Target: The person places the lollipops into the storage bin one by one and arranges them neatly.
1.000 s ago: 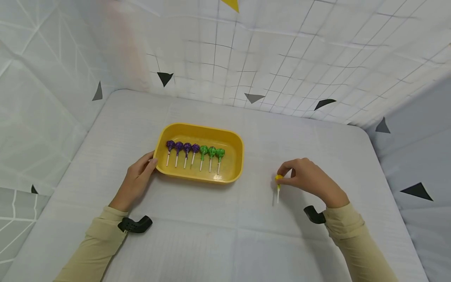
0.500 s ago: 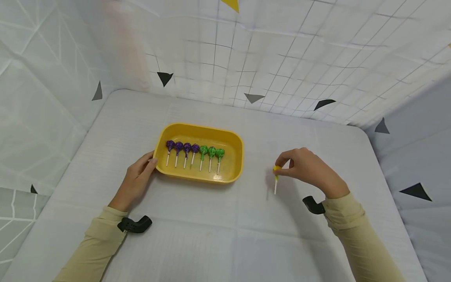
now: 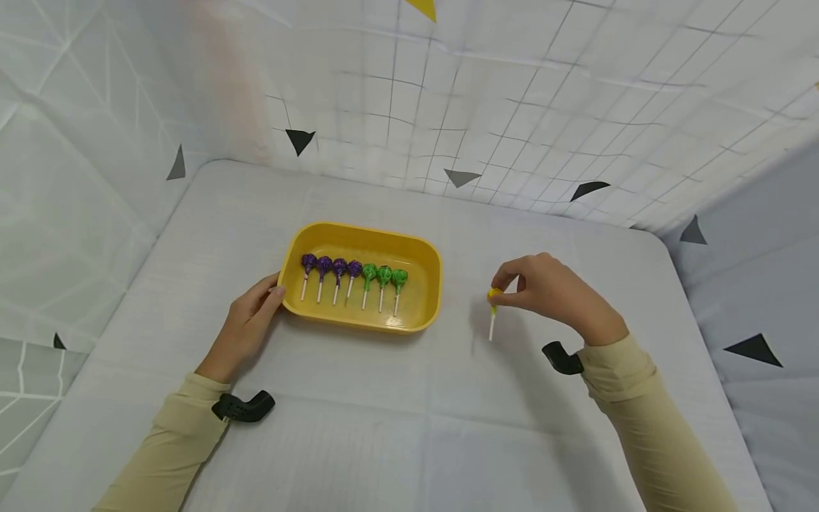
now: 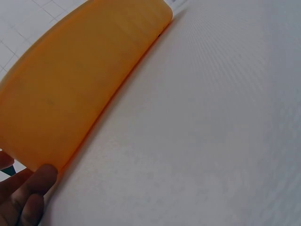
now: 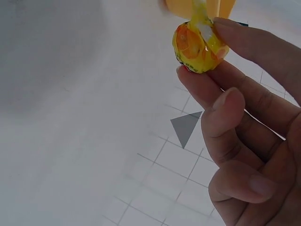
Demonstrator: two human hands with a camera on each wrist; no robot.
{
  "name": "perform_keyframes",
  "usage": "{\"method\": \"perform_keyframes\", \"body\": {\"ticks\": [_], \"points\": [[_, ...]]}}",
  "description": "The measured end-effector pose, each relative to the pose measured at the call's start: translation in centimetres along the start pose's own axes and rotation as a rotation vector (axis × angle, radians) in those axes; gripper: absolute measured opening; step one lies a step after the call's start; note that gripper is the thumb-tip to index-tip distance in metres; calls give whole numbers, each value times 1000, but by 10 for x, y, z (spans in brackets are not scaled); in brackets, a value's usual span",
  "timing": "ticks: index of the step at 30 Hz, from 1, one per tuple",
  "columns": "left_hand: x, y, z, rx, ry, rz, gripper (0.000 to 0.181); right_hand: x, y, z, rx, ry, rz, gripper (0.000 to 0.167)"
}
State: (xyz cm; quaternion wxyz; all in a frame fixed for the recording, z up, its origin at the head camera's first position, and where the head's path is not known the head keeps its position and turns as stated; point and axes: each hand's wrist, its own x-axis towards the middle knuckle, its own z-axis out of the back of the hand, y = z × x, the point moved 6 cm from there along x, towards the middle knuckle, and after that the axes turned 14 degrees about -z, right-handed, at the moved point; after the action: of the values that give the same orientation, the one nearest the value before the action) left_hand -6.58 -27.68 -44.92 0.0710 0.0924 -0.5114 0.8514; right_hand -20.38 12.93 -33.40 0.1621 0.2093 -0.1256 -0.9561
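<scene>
My left hand [image 3: 246, 323] holds the left end of a yellow plastic tray [image 3: 358, 323]; in the left wrist view its thumb and fingers [image 4: 44, 178] touch the tray's corner. Inside the tray lie several lollipops in one row, sticks toward me: purple-wrapped lollipops [image 3: 340, 267] at the left, green-wrapped lollipops [image 3: 384, 274] to their right. To the right of the tray, my right hand [image 3: 550, 295] pinches a yellow-wrapped lollipop [image 5: 195, 47] by its head, between thumb and index finger. Its white stick points down toward me, and its shadow falls apart from it on the table.
A white cloth covers the table [image 3: 358, 427]. White sheets with grid lines and dark triangles rise behind and at both sides. A black wrist camera [image 3: 244, 407] sits on the left wrist, another wrist camera [image 3: 563, 358] on the right.
My right hand has lifted the yellow lollipop and carried it slightly left and away from me, toward the tray. The left hand, the tray and the lollipops in it stay put.
</scene>
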Motion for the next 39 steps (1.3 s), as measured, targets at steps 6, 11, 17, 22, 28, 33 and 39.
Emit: {"method": "perform_keyframes", "body": {"ticks": [6,11,17,22,28,33,39], "points": [[-1,0,0,-1,-4,4,56,3,8,5,1,-3,13,7],[-1,0,1,-2,-6,7,56,5,18,10,0,-3,46,7],[-1,0,1,-5,-8,10,56,9,29,15,-10,-1,70,6],[-1,-2,1,1,-9,6,56,12,39,17,-20,-1,97,4],[-1,-3,1,0,-6,0,55,17,47,18,-39,4,110,6],[0,-3,1,-2,-2,-4,55,22,55,19,-62,18,115,8],[0,-2,0,-2,-5,0,55,29,65,17,-92,30,112,9]]}}
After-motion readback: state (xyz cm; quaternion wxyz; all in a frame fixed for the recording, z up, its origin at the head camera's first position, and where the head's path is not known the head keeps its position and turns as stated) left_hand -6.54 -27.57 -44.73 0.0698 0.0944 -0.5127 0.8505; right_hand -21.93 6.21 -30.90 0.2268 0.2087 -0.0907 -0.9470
